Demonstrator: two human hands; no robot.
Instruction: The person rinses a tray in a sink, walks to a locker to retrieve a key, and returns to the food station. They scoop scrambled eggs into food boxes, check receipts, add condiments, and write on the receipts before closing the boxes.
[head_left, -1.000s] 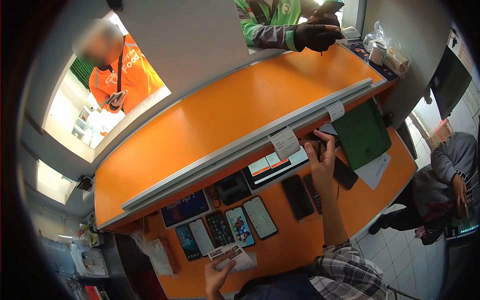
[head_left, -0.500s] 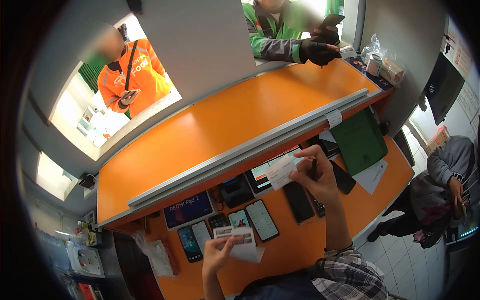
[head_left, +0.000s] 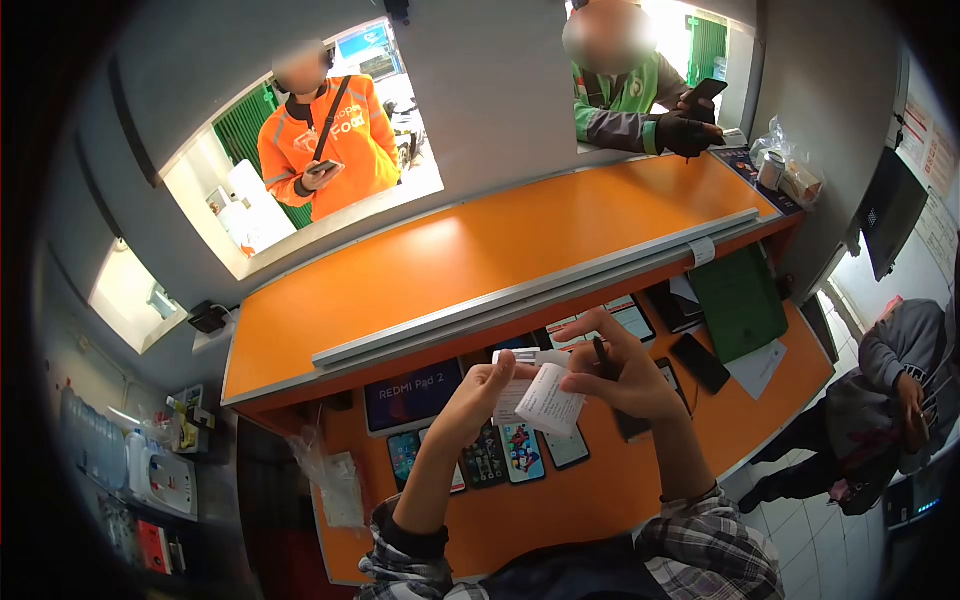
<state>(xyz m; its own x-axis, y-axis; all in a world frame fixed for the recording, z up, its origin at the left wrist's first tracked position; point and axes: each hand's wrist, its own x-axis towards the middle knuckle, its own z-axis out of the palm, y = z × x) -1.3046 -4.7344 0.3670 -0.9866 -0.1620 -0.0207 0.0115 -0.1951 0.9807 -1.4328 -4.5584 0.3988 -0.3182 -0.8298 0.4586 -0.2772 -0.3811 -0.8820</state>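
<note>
Over the lower desk, my left hand pinches several small paper slips between thumb and fingers. Right beside it, my right hand grips a printed paper receipt, curled at its lower end, with its thumb on the paper. A dark pen also sticks out between the fingers of that hand. The receipt overlaps the left hand's slips. Below the hands, several smartphones lie face up on the orange desk.
A REDMI Pad 2 box stands left of the hands, near a plastic bag. A raised orange counter runs ahead. A green folder lies right. Two people stand at the windows; another person is at the right.
My two hands have come together, my left hand rising with its slips to meet the receipt in my right. The camera view has shifted, so the windows and counter sit further right.
</note>
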